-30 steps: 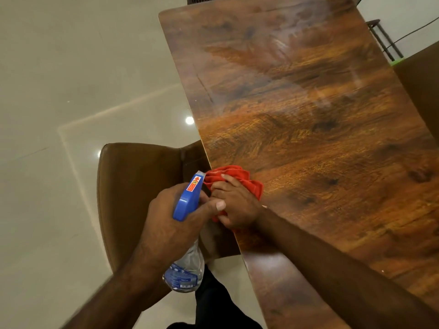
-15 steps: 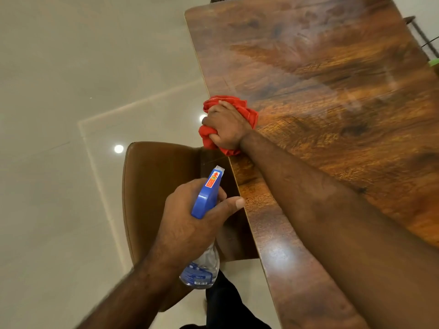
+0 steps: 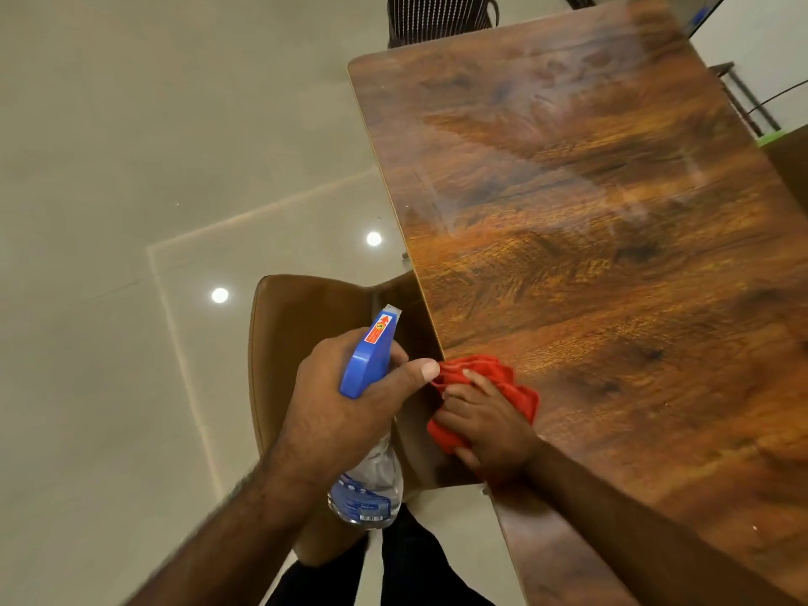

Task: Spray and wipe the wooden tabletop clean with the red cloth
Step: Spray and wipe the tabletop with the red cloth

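The glossy wooden tabletop [image 3: 590, 238] fills the right half of the head view, with faint streaks on its far part. My right hand [image 3: 494, 426] presses the bunched red cloth [image 3: 485, 378] onto the table's near left edge. My left hand [image 3: 345, 400] holds a clear spray bottle [image 3: 369, 487] with a blue trigger head [image 3: 369, 356] upright beside the table, over the chair, its nozzle pointing away from me. The thumb of my left hand nearly touches the cloth.
A brown leather chair [image 3: 306, 325] is tucked under the table's left side below my left hand. A dark striped chair back [image 3: 437, 17] stands at the far end. A metal stool [image 3: 743, 98] is at the far right. Pale tiled floor [image 3: 153, 168] lies to the left.
My right hand has drawn the red cloth back toward me along the table's left edge, from farther up the edge to beside the spray bottle. My left hand keeps the bottle steady.
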Demonstrator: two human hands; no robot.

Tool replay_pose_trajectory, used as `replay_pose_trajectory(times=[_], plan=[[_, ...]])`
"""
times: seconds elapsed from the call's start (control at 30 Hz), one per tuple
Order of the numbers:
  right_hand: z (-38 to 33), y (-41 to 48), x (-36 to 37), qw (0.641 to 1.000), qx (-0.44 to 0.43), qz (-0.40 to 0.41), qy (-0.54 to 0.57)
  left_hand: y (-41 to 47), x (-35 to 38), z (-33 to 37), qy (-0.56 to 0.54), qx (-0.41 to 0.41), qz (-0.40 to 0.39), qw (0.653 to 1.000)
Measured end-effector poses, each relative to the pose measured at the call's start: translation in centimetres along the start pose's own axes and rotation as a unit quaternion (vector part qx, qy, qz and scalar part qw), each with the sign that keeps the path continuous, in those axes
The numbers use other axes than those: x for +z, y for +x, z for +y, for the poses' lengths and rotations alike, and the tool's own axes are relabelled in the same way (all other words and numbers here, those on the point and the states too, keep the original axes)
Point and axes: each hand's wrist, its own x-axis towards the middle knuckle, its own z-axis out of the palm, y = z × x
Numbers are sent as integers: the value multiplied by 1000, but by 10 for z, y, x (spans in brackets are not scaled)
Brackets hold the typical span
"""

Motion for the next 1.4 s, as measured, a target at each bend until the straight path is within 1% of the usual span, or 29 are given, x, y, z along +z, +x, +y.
replay_pose_trajectory(times=[0.1,0.23,0.37,0.5,0.67,0.8,0.87,1.0,1.13,1.2,1.23,1.27,1.3,1.33,1.37,1.4], plan=[[-8,-23,14,1000,3,6,-18,-2,-11,5,0,10,-10,1000],[1,-2,10,998,-5,27,-48,1,-27,10,-9,11,-26,1000],[20,51,-9,997,35,15,-73,10,-44,14,-20,14,-45,999],[35,122,-40,993,85,59,-61,25,-67,23,-30,22,-56,998],[61,199,-67,983,141,61,-97,58,-109,37,-62,35,-49,996],[73,253,-84,974,182,85,-106,93,-138,40,-109,63,-40,991],[76,272,-94,970,198,105,-97,112,-150,41,-115,81,-31,990],[72,282,-98,968,203,110,-95,142,-171,47,-109,109,-20,988],[60,256,-82,958,219,184,-1,167,-187,53,-128,146,-16,981],[53,237,-70,940,253,227,21,179,-195,56,-126,159,-14,979],[51,227,-63,922,286,258,31,185,-197,57,-119,165,-12,979],[50,217,-56,893,332,300,42,190,-200,58,-105,171,-11,980],[51,209,-52,852,392,344,55,195,-201,59,-90,177,-11,980],[54,203,-50,802,455,381,66,200,-203,58,-74,182,-12,980],[58,200,-50,752,515,405,70,206,-204,57,-57,186,-16,981],[62,200,-52,711,564,414,66,211,-205,55,-38,189,-22,981]])
